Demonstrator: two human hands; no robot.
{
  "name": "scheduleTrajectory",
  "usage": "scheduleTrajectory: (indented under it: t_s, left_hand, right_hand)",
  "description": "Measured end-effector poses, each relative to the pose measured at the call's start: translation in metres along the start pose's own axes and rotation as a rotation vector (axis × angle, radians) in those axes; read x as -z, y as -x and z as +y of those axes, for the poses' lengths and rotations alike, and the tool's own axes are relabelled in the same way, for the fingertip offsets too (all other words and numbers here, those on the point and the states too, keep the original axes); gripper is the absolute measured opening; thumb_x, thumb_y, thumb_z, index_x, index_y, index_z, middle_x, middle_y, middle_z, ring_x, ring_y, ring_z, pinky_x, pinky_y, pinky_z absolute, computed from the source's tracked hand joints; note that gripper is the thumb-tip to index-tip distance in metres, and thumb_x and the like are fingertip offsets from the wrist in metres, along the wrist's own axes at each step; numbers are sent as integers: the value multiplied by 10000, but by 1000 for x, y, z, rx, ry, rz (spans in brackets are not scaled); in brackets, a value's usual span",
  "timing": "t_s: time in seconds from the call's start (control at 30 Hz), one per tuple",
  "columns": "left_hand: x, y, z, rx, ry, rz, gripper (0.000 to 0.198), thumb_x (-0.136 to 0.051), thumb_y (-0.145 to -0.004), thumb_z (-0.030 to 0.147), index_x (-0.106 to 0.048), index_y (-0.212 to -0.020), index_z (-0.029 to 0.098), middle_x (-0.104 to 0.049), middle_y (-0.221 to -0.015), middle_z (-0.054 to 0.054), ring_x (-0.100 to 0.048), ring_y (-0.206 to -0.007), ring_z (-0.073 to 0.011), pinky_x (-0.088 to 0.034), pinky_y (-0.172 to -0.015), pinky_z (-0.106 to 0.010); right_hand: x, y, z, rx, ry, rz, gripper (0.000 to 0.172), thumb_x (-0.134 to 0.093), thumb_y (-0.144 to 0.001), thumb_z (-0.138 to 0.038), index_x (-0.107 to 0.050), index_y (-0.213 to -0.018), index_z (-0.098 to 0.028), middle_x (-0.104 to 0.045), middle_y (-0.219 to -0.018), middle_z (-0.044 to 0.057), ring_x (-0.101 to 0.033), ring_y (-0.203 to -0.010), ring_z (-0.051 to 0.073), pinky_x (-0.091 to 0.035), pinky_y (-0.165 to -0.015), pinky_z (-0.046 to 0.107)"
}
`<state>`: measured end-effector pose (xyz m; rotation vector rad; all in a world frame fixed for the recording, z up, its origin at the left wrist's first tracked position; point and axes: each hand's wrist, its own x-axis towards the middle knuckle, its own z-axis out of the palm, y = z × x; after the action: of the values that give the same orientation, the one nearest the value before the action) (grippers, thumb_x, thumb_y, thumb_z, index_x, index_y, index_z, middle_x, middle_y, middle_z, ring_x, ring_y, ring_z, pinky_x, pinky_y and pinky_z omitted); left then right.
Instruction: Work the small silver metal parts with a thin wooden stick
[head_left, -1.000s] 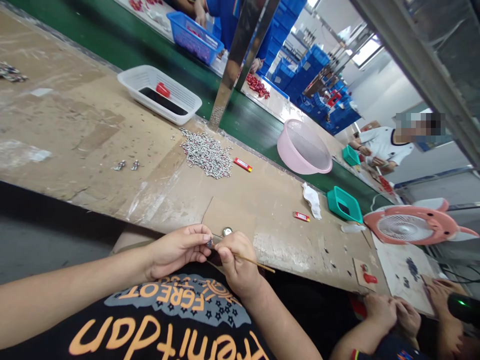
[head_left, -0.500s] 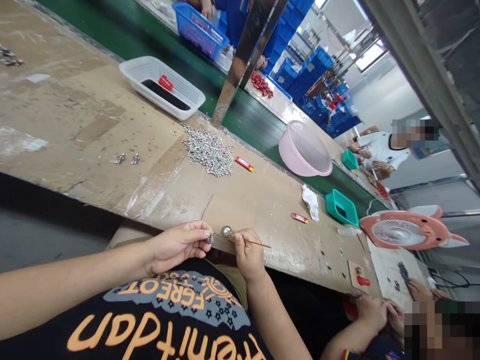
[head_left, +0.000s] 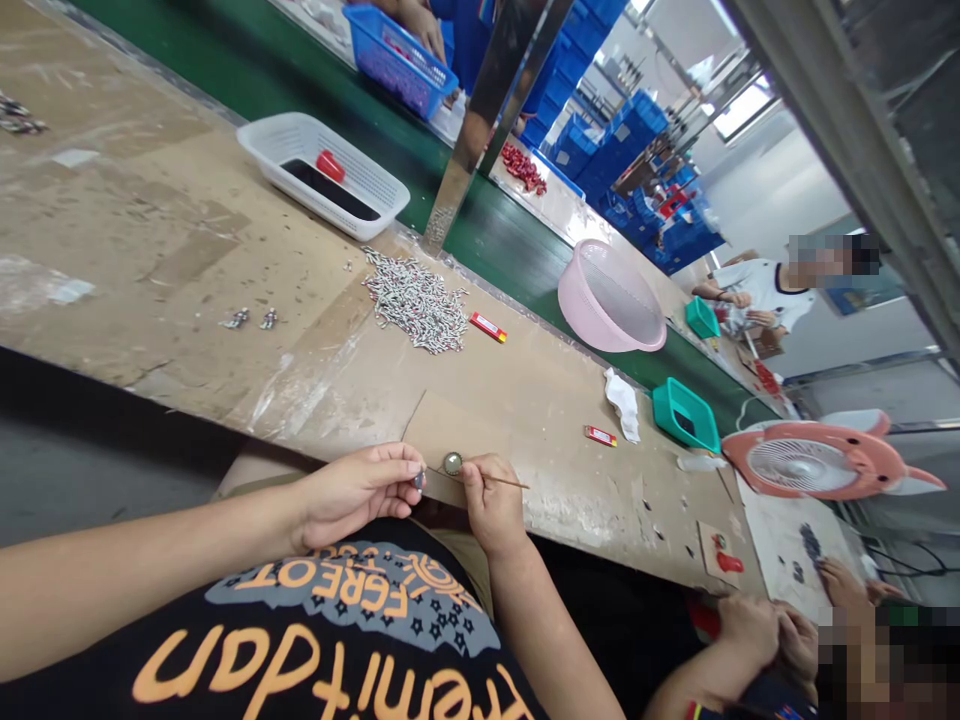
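Right hand point(head_left: 491, 505) pinched thin stick point(head_left: 510, 482) along tabletop's point(head_left: 150, 250) near edge, tip left; left hand point(head_left: 352, 490) gripped small metal bit point(head_left: 418, 480); white basket point(head_left: 259, 145) held red piece point(head_left: 330, 166).

The left hand point(head_left: 352, 493) pinches a small grey piece point(head_left: 418, 481). The right hand point(head_left: 491, 508) grips a thin wooden stick point(head_left: 514, 483), just beside a round metal disc point(head_left: 452, 463) lying on a cardboard sheet point(head_left: 442, 425) on the workbench point(head_left: 172, 260).
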<state>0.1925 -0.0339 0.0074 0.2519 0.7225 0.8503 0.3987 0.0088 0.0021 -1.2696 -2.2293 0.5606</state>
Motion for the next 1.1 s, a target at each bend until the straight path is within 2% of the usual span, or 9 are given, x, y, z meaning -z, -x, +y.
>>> scheduleTrajectory:
  t_s: [0.2,0.33,0.43,0.6,1.1]
  left_hand:
    - [0,-1,0,2,-4,-3,69,-592,-837,209,-557,-838,150,-592,-739,-19,-570,-660,-91,-468,-597,-188]
    - [0,0,0,14,-2,-12,87,-604,-831,225,-556,-828,152,-592,-728,-15,-566,-641,-87,-467,-602,-192]
    - [0,0,-1,27,1,-20,96,-615,-821,226,-552,-819,153,-594,-726,-13,-562,-632,-85,-467,-610,-199]
    - [0,1,-3,20,-10,-35,115,-620,-821,244,-548,-824,154,-611,-743,-18,-567,-657,-89,-467,-626,-205]
    - [0,3,1,-3,17,-41,95,-613,-828,223,-549,-829,154,-607,-697,-8,-568,-631,-80,-470,-615,-189]
  right_hand:
    - [4,0,-6,16,-60,25,201,-462,-909,-230,-590,-764,-175,-594,-717,27,-531,-723,152,-398,-718,305]
    - [11,4,-27,119,-277,115,185,-413,-907,-186,-575,-819,-191,-583,-741,24,-549,-740,151,-421,-716,319]
    - [14,5,-42,186,-381,106,172,-411,-900,-185,-574,-847,-202,-593,-754,26,-558,-743,153,-436,-712,327]
    - [10,0,-52,220,-383,49,168,-420,-897,-193,-573,-829,-205,-609,-747,24,-556,-739,154,-443,-723,335]
    - [7,-3,-55,223,-340,-15,171,-426,-904,-201,-574,-819,-194,-598,-738,22,-545,-725,146,-427,-709,318]
